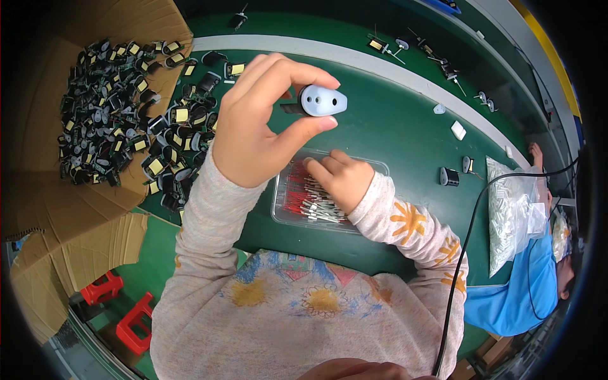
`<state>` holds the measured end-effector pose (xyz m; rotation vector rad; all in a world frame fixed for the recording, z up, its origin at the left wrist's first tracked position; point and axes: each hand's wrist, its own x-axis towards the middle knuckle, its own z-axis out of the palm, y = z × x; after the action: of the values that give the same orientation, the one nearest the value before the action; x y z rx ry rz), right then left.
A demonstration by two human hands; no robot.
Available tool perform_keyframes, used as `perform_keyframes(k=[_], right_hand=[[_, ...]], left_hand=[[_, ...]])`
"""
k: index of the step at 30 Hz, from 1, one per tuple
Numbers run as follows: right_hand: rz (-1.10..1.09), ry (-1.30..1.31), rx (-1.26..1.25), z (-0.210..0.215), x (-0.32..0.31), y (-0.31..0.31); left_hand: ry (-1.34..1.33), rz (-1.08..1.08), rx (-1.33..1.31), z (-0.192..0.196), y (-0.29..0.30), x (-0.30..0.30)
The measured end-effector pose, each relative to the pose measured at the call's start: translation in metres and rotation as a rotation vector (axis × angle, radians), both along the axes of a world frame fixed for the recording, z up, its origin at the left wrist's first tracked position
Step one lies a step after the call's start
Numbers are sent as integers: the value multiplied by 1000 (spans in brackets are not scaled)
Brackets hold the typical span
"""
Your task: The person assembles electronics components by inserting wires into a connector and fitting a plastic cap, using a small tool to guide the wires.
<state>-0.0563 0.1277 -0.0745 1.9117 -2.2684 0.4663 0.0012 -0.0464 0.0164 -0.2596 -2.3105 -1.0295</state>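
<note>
Your left hand [253, 120] pinches the pale-blue-capped black housing [324, 100], its cap's long axis left-to-right, past the clear tray [277, 206] where your right hand [347, 180] dips among red-and-white leads [310, 201], grip indiscernible.

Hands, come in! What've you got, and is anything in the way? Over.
Left hand: pinching pale-blue-capped part. Right hand: over red-and-white pieces in clear tray, grip unclear. Left hand blocks view of tray's far left corner. Over.
</note>
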Motion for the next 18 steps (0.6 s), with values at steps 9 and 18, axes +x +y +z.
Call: perform_keyframes(k=[9,18], right_hand=[[-171,93,46,0,16,-1],[-154,-956,-222,37,-8,20]], left_hand=[[56,-106,-31,-2,-1,-6],[-65,-239,495,-8,6,-3]])
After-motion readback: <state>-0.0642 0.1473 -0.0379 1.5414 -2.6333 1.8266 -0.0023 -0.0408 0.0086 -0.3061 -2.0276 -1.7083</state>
